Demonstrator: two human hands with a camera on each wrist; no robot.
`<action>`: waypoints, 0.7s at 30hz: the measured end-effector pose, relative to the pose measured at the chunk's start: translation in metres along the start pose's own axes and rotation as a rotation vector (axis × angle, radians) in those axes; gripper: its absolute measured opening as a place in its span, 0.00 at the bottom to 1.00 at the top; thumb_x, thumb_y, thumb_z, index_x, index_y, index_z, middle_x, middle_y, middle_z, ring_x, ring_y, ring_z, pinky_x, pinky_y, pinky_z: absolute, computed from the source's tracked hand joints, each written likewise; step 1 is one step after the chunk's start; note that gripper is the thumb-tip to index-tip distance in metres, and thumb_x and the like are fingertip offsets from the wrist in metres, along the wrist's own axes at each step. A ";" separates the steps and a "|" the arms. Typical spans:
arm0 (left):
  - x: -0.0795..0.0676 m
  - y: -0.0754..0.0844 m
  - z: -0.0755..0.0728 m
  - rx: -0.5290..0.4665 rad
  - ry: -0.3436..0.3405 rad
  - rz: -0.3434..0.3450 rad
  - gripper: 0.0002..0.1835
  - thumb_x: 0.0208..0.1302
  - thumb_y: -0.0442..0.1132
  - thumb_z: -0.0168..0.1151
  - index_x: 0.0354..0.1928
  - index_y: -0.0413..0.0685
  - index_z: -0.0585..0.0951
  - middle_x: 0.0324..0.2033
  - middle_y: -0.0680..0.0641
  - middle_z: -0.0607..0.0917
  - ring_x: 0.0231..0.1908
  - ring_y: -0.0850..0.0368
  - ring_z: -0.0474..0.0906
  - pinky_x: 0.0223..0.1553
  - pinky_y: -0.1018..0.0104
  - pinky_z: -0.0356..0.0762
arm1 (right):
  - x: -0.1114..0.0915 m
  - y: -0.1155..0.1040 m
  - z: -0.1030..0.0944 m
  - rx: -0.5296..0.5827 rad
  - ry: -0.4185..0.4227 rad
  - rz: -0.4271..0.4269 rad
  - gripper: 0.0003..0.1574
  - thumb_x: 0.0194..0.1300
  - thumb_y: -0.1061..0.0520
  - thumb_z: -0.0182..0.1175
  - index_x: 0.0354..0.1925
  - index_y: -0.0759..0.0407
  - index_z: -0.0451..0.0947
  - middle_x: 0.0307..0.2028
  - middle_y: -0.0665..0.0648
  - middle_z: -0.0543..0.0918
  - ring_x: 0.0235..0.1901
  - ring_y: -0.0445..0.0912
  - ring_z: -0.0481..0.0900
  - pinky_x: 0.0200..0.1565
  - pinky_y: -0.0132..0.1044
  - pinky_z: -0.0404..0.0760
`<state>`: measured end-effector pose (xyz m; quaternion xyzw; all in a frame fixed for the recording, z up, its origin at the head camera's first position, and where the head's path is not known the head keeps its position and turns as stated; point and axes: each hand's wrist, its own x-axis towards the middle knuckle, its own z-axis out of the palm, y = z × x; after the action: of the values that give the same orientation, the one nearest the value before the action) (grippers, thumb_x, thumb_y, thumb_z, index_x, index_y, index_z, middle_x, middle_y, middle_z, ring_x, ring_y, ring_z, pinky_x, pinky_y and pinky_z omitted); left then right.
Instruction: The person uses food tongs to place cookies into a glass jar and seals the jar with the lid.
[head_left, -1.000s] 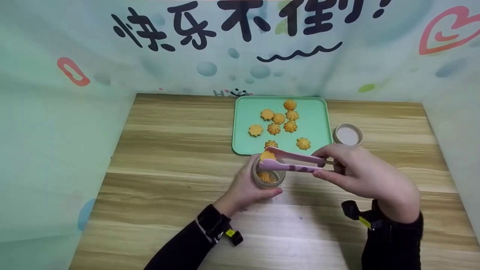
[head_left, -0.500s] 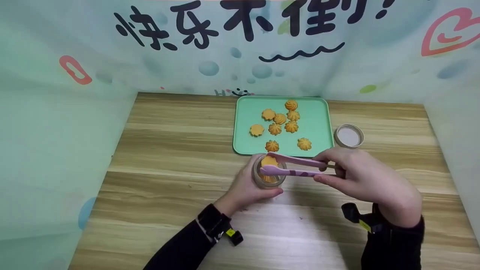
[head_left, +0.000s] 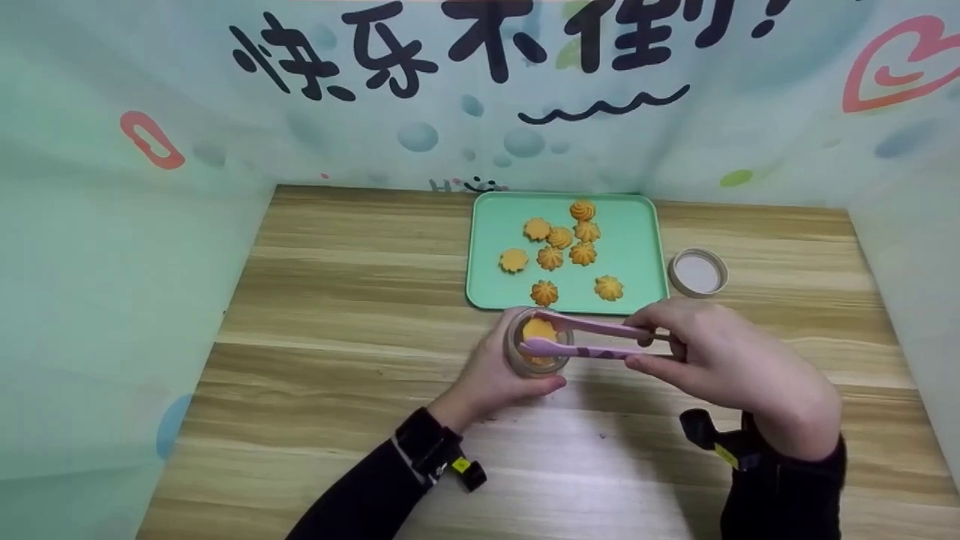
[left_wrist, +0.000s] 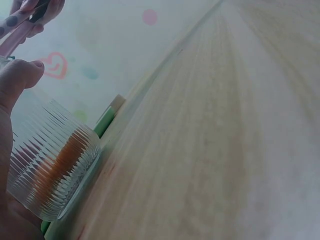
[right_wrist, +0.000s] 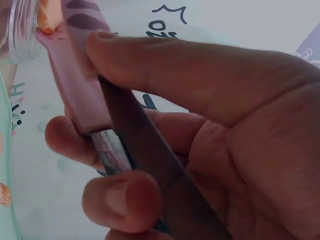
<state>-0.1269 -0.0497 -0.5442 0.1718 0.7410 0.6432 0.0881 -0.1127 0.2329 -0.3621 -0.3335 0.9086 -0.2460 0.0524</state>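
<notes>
My left hand [head_left: 491, 371] grips a clear ribbed jar [left_wrist: 55, 165] standing on the table, its open mouth facing up. Inside the jar, the left wrist view shows cookies near the bottom. My right hand [head_left: 739, 360] holds pink tongs [head_left: 592, 325] between thumb and fingers, reaching in from the right. At the jar's mouth, a yellow cookie [head_left: 538, 328] lies between the tong tips, flat side up. Behind the jar, a green tray [head_left: 487, 217] carries several swirled, star-edged cookies [head_left: 583, 253]; one cookie [head_left: 544, 292] sits at its front edge.
A round lid [head_left: 697, 271] lies upturned on the wooden table [head_left: 337, 300], just right of the tray. Printed cloth [head_left: 360, 142] hangs along the back and both sides. Dark cameras [head_left: 469, 474] are strapped to both wrists.
The tongs have lowered the cookie from above the jar's rim into its mouth. The left hand and jar have stayed nearly still.
</notes>
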 end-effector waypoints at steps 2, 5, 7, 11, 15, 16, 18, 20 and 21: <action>0.000 0.000 0.000 -0.003 -0.002 0.000 0.50 0.43 0.51 0.90 0.69 0.76 0.70 0.62 0.61 0.82 0.61 0.61 0.81 0.64 0.60 0.84 | 0.001 0.000 0.000 -0.008 -0.006 0.011 0.13 0.69 0.51 0.73 0.48 0.54 0.86 0.34 0.43 0.84 0.26 0.32 0.71 0.29 0.28 0.76; 0.000 0.000 0.000 -0.003 0.002 0.003 0.50 0.43 0.51 0.90 0.69 0.76 0.70 0.62 0.61 0.82 0.61 0.60 0.81 0.63 0.60 0.84 | 0.001 0.000 0.000 -0.016 -0.009 0.024 0.14 0.69 0.50 0.74 0.48 0.53 0.85 0.34 0.43 0.84 0.26 0.32 0.71 0.29 0.28 0.76; 0.001 0.000 0.000 -0.005 0.004 0.009 0.50 0.43 0.50 0.90 0.69 0.75 0.71 0.62 0.59 0.83 0.61 0.58 0.82 0.63 0.60 0.84 | 0.001 -0.001 0.000 -0.018 -0.012 0.034 0.15 0.68 0.50 0.74 0.49 0.53 0.85 0.33 0.43 0.83 0.25 0.31 0.70 0.28 0.28 0.75; 0.001 -0.001 0.001 -0.017 0.003 0.028 0.49 0.43 0.49 0.90 0.68 0.73 0.71 0.61 0.53 0.84 0.62 0.54 0.82 0.64 0.60 0.84 | -0.001 -0.001 0.001 -0.010 -0.002 0.039 0.16 0.66 0.50 0.76 0.49 0.52 0.84 0.31 0.43 0.82 0.22 0.30 0.69 0.25 0.28 0.74; 0.001 -0.001 0.001 -0.014 -0.005 0.036 0.47 0.45 0.49 0.89 0.67 0.73 0.71 0.61 0.52 0.84 0.63 0.55 0.81 0.65 0.59 0.84 | -0.002 0.000 0.001 -0.016 0.028 0.028 0.17 0.65 0.52 0.76 0.49 0.53 0.84 0.32 0.45 0.81 0.22 0.29 0.69 0.26 0.28 0.74; 0.001 -0.001 0.001 -0.010 -0.004 0.031 0.48 0.44 0.50 0.90 0.67 0.73 0.71 0.61 0.53 0.84 0.63 0.56 0.81 0.65 0.60 0.84 | -0.003 0.000 0.001 -0.018 0.030 0.031 0.17 0.65 0.51 0.76 0.49 0.52 0.84 0.33 0.45 0.81 0.22 0.30 0.69 0.26 0.28 0.74; 0.001 0.000 0.001 0.000 -0.003 0.025 0.48 0.44 0.50 0.90 0.67 0.72 0.72 0.61 0.55 0.84 0.63 0.59 0.80 0.65 0.60 0.83 | -0.003 -0.001 0.001 -0.026 0.038 0.034 0.17 0.65 0.51 0.76 0.49 0.52 0.84 0.34 0.45 0.81 0.23 0.30 0.69 0.26 0.28 0.74; 0.001 0.000 0.001 -0.002 -0.004 0.022 0.48 0.44 0.49 0.90 0.68 0.70 0.72 0.62 0.56 0.84 0.64 0.60 0.80 0.66 0.59 0.82 | -0.003 -0.001 0.001 -0.033 0.050 0.030 0.17 0.65 0.51 0.76 0.50 0.51 0.84 0.35 0.45 0.82 0.23 0.30 0.69 0.27 0.28 0.73; 0.001 0.000 0.001 0.001 -0.004 0.020 0.48 0.44 0.50 0.90 0.68 0.70 0.72 0.62 0.57 0.84 0.64 0.61 0.80 0.67 0.59 0.82 | -0.003 -0.002 0.000 -0.036 0.057 0.028 0.18 0.65 0.51 0.76 0.50 0.51 0.84 0.35 0.45 0.82 0.24 0.30 0.69 0.27 0.28 0.73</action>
<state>-0.1274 -0.0486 -0.5446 0.1805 0.7395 0.6432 0.0831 -0.1094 0.2338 -0.3617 -0.3145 0.9186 -0.2382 0.0240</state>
